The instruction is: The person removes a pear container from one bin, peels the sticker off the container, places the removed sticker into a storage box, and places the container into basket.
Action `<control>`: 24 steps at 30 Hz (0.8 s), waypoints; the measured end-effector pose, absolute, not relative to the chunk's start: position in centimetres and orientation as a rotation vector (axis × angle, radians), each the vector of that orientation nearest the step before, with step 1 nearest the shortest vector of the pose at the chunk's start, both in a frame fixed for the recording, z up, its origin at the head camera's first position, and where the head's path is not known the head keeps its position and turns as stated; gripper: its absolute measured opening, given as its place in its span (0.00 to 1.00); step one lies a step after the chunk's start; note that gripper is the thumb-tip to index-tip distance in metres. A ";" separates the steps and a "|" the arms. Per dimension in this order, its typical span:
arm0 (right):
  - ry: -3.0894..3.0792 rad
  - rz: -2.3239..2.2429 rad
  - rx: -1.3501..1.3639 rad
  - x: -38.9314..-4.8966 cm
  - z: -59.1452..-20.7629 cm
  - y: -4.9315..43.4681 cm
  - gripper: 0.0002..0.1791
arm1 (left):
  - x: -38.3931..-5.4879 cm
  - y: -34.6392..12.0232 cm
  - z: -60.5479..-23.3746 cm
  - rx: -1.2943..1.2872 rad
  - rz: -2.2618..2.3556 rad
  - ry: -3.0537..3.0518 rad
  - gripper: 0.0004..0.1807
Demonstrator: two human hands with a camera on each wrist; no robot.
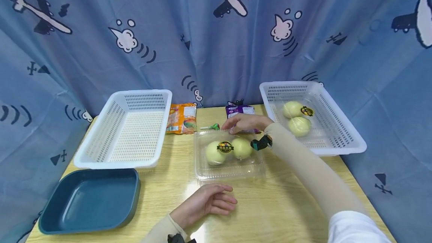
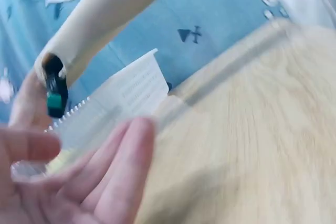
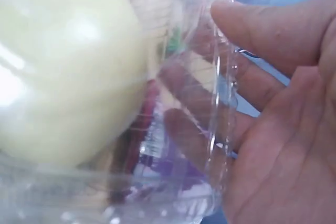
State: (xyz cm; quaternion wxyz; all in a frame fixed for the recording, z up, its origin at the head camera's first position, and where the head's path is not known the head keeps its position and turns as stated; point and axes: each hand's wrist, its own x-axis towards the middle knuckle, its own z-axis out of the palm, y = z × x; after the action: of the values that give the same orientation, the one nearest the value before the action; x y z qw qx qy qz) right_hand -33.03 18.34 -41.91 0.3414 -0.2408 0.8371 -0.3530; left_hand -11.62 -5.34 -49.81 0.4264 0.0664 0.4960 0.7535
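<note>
Since thin plastic probably bends easily, a rim makes a sensible handhold, and that is where the right hand (image 1: 244,122) has the clear box (image 1: 229,171): its thumb (image 3: 262,30) lies over the far edge while the other fingers show through the plastic behind, a narrow pinch on the rim, apart from the two pale round fruits (image 1: 242,148) inside. The box is at the middle of the desk (image 1: 287,198), label (image 1: 225,147) upward, with a purple packet (image 1: 239,111) beyond it; whether its far side is slightly raised, I cannot tell. Near the front edge, the left hand (image 1: 210,201) has its fingers loosely bent and well away from the thumb, holding nothing, perhaps kept there to support that side. A white basket (image 1: 347,138) at the right carries two similar fruits (image 1: 299,126), perhaps placed aside to leave handling room.
</note>
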 end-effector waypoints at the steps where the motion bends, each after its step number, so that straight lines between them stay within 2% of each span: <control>1: 2.189 -0.921 -0.622 -33.0 -41.9 18.4 0.24 | -11.5 -5.6 -49.5 0.215 1.850 1.258 0.28; 6: 2.361 -0.961 -0.566 -32.2 -41.4 18.8 0.24 | -12.4 -8.1 -47.2 0.421 1.868 1.275 0.23; 9: 2.548 -0.957 -0.556 -31.1 -40.6 18.9 0.19 | -13.8 -10.5 -46.1 0.443 2.029 1.239 0.18; 11: 2.679 -0.917 -0.564 -30.2 -40.0 19.0 0.15 | -14.8 -12.1 -45.9 0.384 2.162 1.220 0.17; 16: 2.818 -0.892 -0.614 -27.8 -39.0 19.0 0.13 | -16.6 -14.1 -46.9 0.047 2.353 1.411 0.13; 20: 2.758 -0.907 -0.677 -25.7 -39.0 18.8 0.11 | -17.5 -13.7 -48.8 -0.104 2.213 1.671 0.23; 24: 2.738 -0.799 -0.721 -24.1 -39.3 18.5 0.14 | -18.1 -12.8 -50.3 -0.076 2.112 1.751 0.30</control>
State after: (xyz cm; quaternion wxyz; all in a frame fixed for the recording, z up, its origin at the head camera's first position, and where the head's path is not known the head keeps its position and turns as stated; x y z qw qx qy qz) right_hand -24.09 18.53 -39.27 0.0997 -0.2437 0.9261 -0.2702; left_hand -18.14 -12.84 -50.32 0.1975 -0.0273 0.6254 0.7544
